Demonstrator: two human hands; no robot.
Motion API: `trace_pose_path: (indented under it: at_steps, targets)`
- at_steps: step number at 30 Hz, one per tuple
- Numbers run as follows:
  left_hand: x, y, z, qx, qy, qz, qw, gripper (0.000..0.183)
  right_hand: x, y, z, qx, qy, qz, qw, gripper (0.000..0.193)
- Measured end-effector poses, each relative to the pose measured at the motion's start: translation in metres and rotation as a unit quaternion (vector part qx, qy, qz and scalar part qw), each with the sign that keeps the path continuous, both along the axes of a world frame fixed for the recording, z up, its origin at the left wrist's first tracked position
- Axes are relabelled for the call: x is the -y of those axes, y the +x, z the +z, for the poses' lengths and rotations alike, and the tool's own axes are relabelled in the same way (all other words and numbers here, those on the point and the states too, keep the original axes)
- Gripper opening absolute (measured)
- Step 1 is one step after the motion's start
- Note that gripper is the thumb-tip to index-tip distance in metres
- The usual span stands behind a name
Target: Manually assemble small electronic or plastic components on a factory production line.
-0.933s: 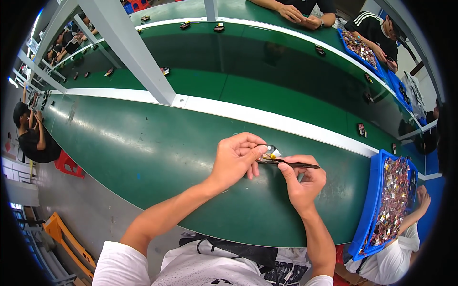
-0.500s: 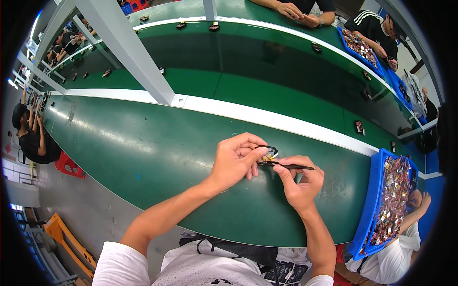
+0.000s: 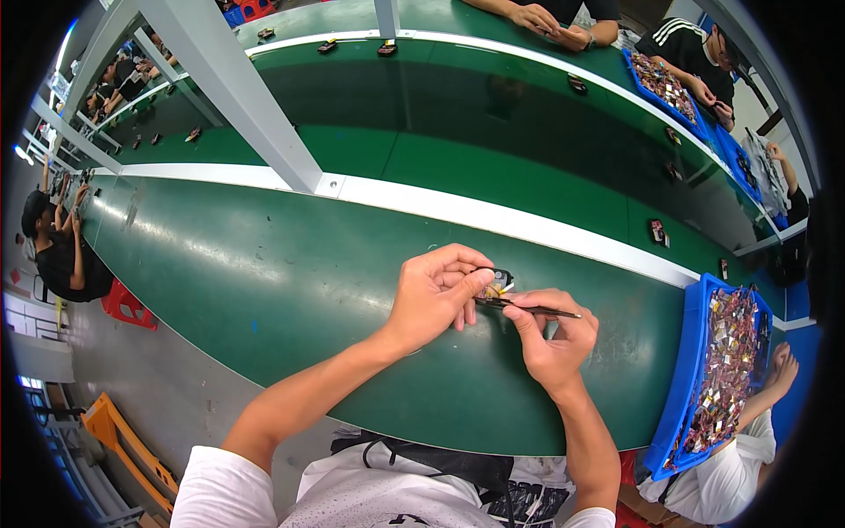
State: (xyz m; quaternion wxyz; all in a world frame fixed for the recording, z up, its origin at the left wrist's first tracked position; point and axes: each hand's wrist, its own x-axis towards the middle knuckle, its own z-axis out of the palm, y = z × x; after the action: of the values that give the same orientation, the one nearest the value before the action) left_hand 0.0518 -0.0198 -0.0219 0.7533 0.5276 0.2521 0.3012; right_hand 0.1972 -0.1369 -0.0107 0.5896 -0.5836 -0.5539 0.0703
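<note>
While I am following this from afar through the head camera, the green bench (image 3: 352, 255) is stretching across the middle, and the belt (image 3: 510, 176) is running beyond it at twelve o'clock from the hands. Between three and four o'clock the blue bin (image 3: 690, 352) is sitting heaped with small parts (image 3: 726, 352). The left hand (image 3: 437, 295), reaching in from nine o'clock, is keeping its pinch on a small dark case (image 3: 501, 276) over the bench; the right hand (image 3: 559, 348), from between four and five, is pinching a thin dark tool (image 3: 550, 311). Both hands are working close together, not plainly touching. Compared with a second ago, the tool's far end is sitting slightly lower, and the case is showing more of its rounded rim. I am judging this a small change of angle, with fine work still going on at the same case. Meanwhile black gadgets (image 3: 387, 48) on the belt are drifting toward ten o'clock. Yellow and white bits (image 3: 507, 288) are showing in the case; whether the tool's tip is touching them, I cannot tell.
</note>
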Motion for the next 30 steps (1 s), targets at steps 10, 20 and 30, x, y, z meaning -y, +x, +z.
trace_pose_path:
  at_steps: [10, 20, 30]
  targets:
    - [-0.002, -0.0004, -0.0009, 0.008, -0.015, -0.011, 1.0, 0.015, 0.0, -0.0012, 0.0017, 0.012, 0.016, 0.007, 1.0, 0.01]
    - [-0.0042, -0.0025, -0.0007, 0.005, -0.038, -0.024, 0.999, 0.015, 0.0028, -0.0028, 0.0067, 0.157, 0.035, 0.01, 0.987, 0.013]
    - [0.0003, -0.0018, 0.0008, 0.015, 0.022, -0.007, 1.0, 0.014, 0.0011, -0.003, 0.0055, 0.06, 0.035, 0.01, 0.998, 0.016]
